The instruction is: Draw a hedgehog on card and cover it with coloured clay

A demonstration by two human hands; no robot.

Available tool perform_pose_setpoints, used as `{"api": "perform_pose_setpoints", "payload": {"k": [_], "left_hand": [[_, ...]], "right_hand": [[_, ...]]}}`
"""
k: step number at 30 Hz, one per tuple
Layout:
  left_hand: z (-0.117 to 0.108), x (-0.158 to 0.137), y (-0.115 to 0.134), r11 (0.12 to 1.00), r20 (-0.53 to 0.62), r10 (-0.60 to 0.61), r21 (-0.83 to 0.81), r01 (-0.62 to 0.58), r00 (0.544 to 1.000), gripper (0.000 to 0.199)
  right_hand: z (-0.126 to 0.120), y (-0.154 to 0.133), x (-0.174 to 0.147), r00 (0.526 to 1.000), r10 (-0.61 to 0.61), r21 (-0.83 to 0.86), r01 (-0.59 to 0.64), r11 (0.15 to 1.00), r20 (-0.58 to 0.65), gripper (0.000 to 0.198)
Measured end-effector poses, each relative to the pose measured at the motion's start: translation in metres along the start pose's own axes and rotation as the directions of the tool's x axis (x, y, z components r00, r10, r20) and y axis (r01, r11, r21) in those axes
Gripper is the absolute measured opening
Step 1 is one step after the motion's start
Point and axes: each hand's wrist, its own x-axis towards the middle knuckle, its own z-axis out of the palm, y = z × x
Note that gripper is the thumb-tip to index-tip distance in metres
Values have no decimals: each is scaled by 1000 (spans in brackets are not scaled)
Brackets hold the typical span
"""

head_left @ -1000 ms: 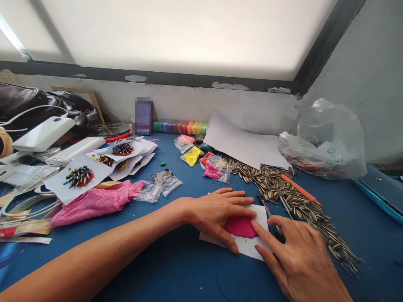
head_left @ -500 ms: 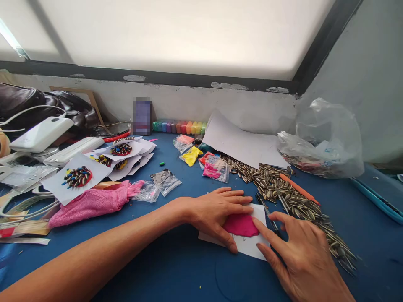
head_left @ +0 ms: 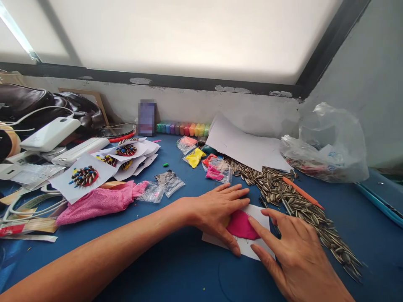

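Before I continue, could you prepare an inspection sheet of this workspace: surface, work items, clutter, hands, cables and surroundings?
Surface: blue tabletop, crowded at the left.
Work items: pink clay-like patch on white paper; striped seeds to the right.
Clutter: pink cloth, plastic sachets, orange stick.
Hands: left hand spread over the paper; right hand, index fingertip at the patch's edge.
Cables: white cables at the left, one reaching a white device.
Surroundings: pale wall and bright panel behind.

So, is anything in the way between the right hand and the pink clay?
Nothing visible. The right hand is already at the clay, its index fingertip apparently touching the right edge. The left hand lies spread on the opposite side, over part of the white paper, not between them.
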Motion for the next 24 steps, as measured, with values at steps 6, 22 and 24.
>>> {"api": "perform_pose_setpoints", "payload": {"k": [6,22,24], "left_hand": [[0,0,0,999,20,-17,-28,17,1000,109],[8,0,-6,998,-24,-18,-64,16,1000,115],[10,-2,-7,998,-66,-14,-65,9,998,118]], "right_hand": [[1,-1,4,1000,21,-3,-21,1000,23,34],[2,7,9,996,83,71,-86,994,46,33],[4,5,11,997,66,78,-70,995,49,32]]}}
